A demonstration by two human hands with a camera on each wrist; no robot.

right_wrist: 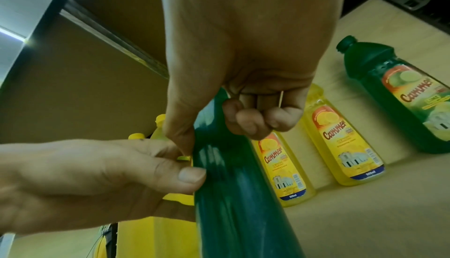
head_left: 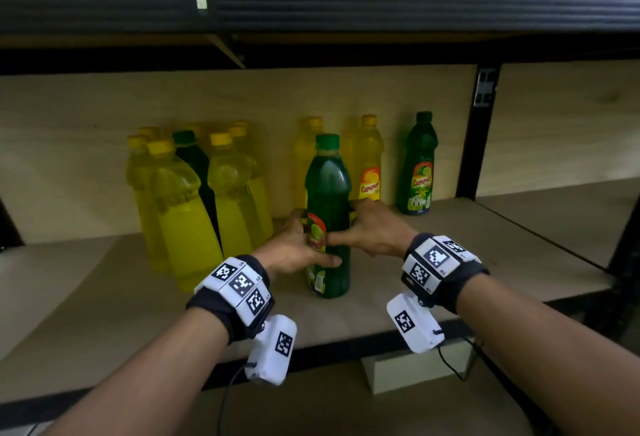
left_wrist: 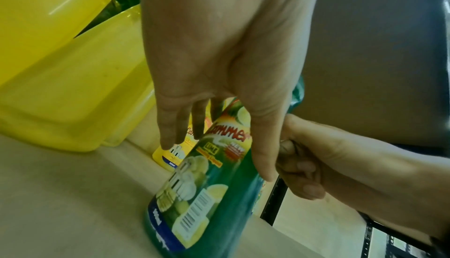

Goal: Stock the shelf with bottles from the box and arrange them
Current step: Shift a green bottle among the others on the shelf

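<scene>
Already well underway: I count many bottles [head_left: 194,200] on the shelf [head_left: 450,262]; both my left hand [head_left: 294,248] and right hand [head_left: 374,231] grip a green bottle [head_left: 329,193] standing mid-shelf, unaligned. Box unseen.

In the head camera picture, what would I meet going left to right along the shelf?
Cluster of yellow bottles → left hand → green bottle held in both hands → right hand → lone green bottle → black shelf post.
</scene>
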